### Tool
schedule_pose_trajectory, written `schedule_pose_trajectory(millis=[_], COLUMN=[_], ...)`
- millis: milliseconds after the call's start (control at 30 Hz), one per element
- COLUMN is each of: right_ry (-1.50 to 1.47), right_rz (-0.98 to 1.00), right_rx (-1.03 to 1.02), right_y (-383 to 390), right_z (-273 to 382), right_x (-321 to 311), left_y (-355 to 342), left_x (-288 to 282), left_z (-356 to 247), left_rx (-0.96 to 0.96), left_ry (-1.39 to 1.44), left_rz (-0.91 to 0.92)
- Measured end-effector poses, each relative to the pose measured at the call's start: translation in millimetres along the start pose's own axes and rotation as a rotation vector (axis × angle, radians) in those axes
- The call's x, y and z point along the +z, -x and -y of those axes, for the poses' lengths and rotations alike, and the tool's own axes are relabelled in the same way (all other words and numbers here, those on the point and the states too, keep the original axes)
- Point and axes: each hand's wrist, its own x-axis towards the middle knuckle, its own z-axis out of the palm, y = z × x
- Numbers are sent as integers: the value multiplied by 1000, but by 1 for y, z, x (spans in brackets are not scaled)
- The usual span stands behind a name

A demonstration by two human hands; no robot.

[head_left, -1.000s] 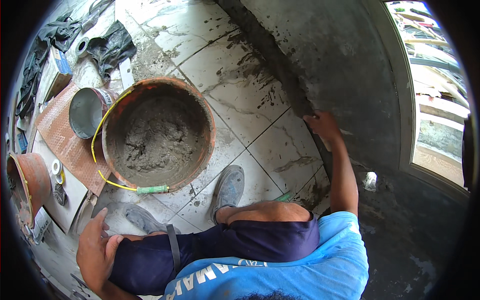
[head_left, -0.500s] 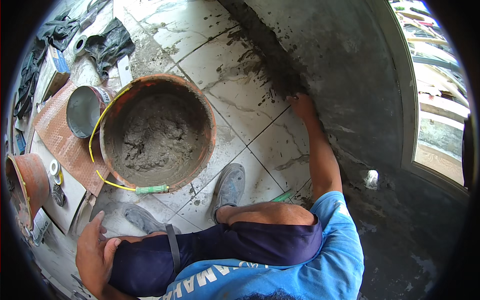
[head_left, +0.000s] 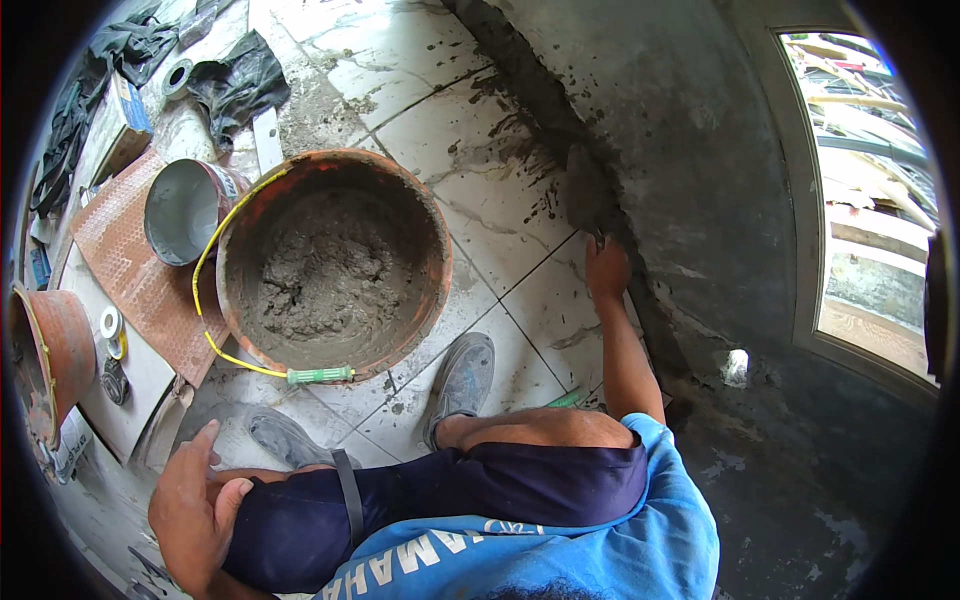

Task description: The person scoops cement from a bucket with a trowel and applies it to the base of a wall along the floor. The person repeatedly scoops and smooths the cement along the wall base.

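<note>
My right hand [head_left: 607,270] is closed round the handle of a trowel [head_left: 590,195]. The trowel's dark pointed blade lies at the strip of wet mortar [head_left: 545,105] that runs along the foot of the grey wall. Much of the handle is hidden in my fist. Beside my bent left knee rests my left hand [head_left: 192,510], empty, with its thumb and fingers apart. Between my feet and the far tiles stands a large orange bucket [head_left: 440,300] with a yellow wire handle and a green grip. Grey mortar [head_left: 335,270] partly fills it.
A grey-lined pail [head_left: 180,215] stands on brown patterned sheeting [head_left: 125,250] left of the bucket. Further left is a smaller orange bucket [head_left: 70,345], near a tape roll [head_left: 112,325]. Black plastic [head_left: 240,90] lies beyond. A window frame [head_left: 808,260] borders the wall at right.
My right hand has drawn back toward me along the wall's foot, and the trowel blade now shows ahead of it. My left hand stays by the knee. The view has shifted slightly.
</note>
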Motion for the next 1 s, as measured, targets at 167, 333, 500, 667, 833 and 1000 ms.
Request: schedule_pose_trajectory(millis=[167, 333, 500, 667, 833, 1000], right_ry=[-76, -646, -658, -569, -175, -176], right_rz=[55, 806, 663, 470, 477, 396], right_rx=[-98, -192, -176, -101, -284, -222], right_y=[36, 21, -87, -100, -101, -125], right_z=[39, 83, 71, 59, 43, 44], right_x=[-65, -112, -38, -69, -23, 12], left_y=[1, 7, 2, 10, 6, 6], left_x=[3, 6, 7, 8, 7, 6], left_z=[7, 16, 5, 14, 8, 6], left_rx=[-20, 39, -39, 29, -17, -58], left_ry=[0, 47, 30, 32, 103, 104], left_rz=[25, -35, 11, -44, -10, 7])
